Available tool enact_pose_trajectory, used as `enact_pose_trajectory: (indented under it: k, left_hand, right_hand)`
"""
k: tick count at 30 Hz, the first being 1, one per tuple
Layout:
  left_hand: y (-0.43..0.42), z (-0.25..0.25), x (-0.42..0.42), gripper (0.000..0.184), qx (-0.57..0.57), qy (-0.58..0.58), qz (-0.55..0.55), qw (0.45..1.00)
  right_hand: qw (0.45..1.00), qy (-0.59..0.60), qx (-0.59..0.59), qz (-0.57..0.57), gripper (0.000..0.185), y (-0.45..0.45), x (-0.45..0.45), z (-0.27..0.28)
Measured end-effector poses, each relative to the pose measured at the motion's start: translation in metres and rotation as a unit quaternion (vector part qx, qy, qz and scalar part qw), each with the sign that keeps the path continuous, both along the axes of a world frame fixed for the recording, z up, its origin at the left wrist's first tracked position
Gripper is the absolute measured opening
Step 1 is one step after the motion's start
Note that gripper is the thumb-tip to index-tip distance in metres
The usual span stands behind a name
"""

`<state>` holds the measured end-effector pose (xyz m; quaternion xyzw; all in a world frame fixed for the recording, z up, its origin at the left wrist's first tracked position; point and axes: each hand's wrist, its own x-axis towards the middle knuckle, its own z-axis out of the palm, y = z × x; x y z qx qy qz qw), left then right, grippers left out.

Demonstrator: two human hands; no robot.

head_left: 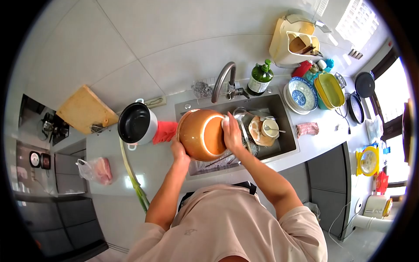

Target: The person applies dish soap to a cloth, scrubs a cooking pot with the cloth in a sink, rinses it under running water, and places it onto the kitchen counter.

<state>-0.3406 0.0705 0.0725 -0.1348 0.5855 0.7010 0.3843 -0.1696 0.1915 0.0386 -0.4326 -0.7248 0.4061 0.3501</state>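
A glossy orange-brown pot [192,135] is tilted on its side over the left part of the sink [286,131], its base turned to the right. My left hand [180,152] grips its lower left side. On the base's right edge lies my right hand [233,134], fingers bent against it; a pale patch by those fingertips is too small to name. Right of the pot, the sink holds a ladle [239,113], a stacked plate [255,131] and a small cream bowl [269,128] with a spoon [275,129]. The grey faucet [224,76] arches behind the pot.
A black-lined white pot [135,123], a red cloth or bag [165,132], a green onion [133,179], bagged meat [103,170] and a cutting board [85,111] are at left. A green bottle [260,78], blue-patterned bowl [302,94] and raw meat [307,129] are at right.
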Motion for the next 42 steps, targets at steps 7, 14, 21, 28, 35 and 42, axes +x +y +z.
enact_pose_trajectory:
  k: [7, 14, 21, 28, 35, 42]
  left_hand:
    - [0.005, -0.015, -0.003, 0.043, 0.008, 0.145, -0.019, 0.989]
    - [-0.007, -0.022, -0.019, 0.057, -0.120, 0.401, -0.126, 0.899]
    - [-0.008, -0.022, 0.000, 0.067, -0.167, 0.688, -0.182, 0.682]
    - [-0.019, -0.030, -0.018, 0.066, -0.096, 0.610, -0.212, 0.757]
    - [-0.013, -0.030, -0.027, 0.065, -0.071, 0.601, -0.235, 0.761]
    - [-0.018, -0.042, -0.035, 0.052, 0.068, 0.338, -0.197, 0.918]
  right_hand:
    - [0.954, 0.027, 0.286, 0.085, 0.053, -0.048, -0.021, 0.057]
    - [0.993, -0.043, -0.085, 0.073, 0.052, 0.003, -0.005, 0.031]
    - [0.988, -0.050, 0.076, 0.126, 0.058, -0.004, -0.018, 0.021]
    - [0.990, -0.052, -0.059, 0.118, 0.062, 0.003, 0.006, 0.028]
    - [0.967, -0.006, -0.195, 0.163, 0.052, 0.019, 0.006, 0.028]
    - [0.881, 0.218, -0.395, 0.147, 0.054, 0.045, 0.035, -0.014]
